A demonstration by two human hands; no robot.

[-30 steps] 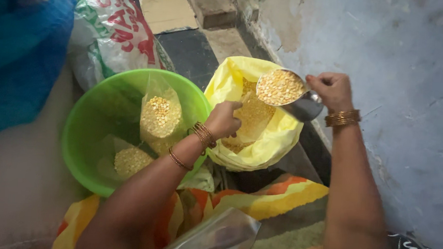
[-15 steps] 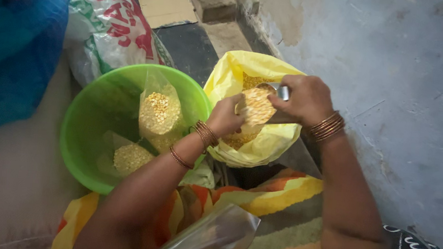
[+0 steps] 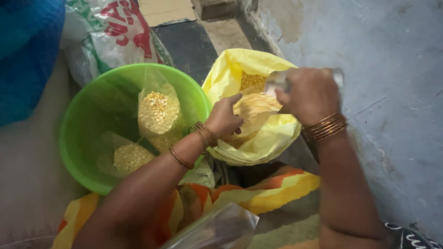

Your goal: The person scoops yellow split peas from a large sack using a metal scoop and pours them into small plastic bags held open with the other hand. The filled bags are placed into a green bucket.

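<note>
A metal scoop (image 3: 287,79) was gripped and tipped by the right hand (image 3: 309,94); a small clear bag (image 3: 251,111), seemingly, was pinched open by the left hand (image 3: 224,117) over the yellow bag (image 3: 262,143).

Right hand (image 3: 311,94) is gripping a shiny metal scoop (image 3: 281,82), smooth, reflecting light. Left hand (image 3: 224,117) is pinching a thin clear plastic pouch (image 3: 251,111), glossy film. Yellow bag (image 3: 262,138) is looking like thin crinkled plastic, slight sheen. Green basin (image 3: 81,130) is showing smooth moulded plastic, semi-gloss. Filled pouches (image 3: 157,112) inside it are showing clear glossy film too. White sack (image 3: 108,28) is reading as woven plastic, printed, matt. Wall (image 3: 401,74) is looking like rough, matt, patchy plaster. Bangles (image 3: 325,127) are glinting like metal.
</note>
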